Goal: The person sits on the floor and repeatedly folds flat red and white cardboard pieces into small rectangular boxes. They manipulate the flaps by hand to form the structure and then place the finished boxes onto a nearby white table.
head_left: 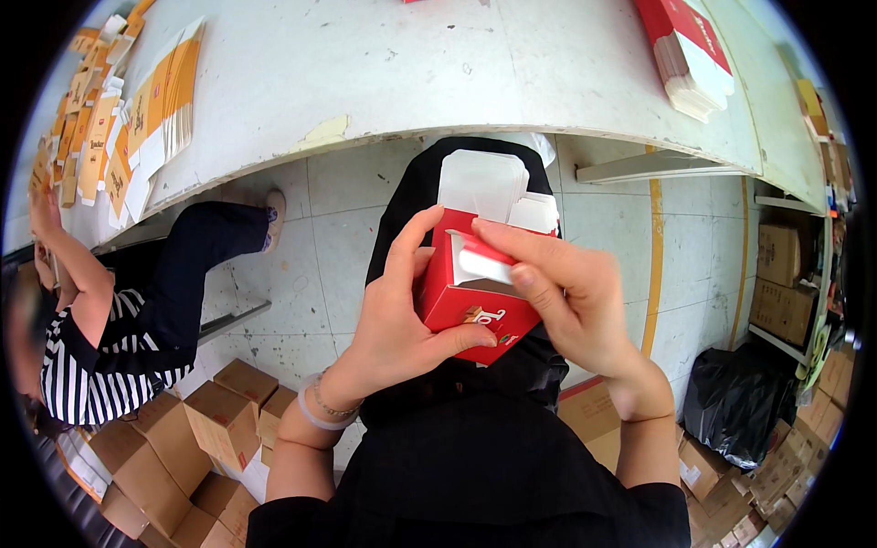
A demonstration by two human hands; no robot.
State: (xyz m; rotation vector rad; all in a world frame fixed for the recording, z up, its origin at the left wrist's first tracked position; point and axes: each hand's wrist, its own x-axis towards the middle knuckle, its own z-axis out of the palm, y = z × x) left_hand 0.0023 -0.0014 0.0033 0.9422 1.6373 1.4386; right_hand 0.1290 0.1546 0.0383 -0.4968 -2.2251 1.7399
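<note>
Over my lap I hold a small red carton [488, 318] with a white inside. My left hand [395, 297] wraps round its left side, the thumb lying along the printed front. At the carton's upper end my right hand [568, 290] pinches a blurred white flap [484, 265] between thumb and fingers. A larger white flap [481, 181] stands up behind, with a smaller white flap [533, 214] beside it. Whether anything is inside the carton cannot be seen.
A white table [384, 64] curves across in front of me. Flat red cartons [687, 57] are stacked on it at right, flat orange cartons [164, 100] at left. A co-worker [114, 347] sits at left. Brown boxes [174, 447] and a black bag [740, 402] stand on the floor.
</note>
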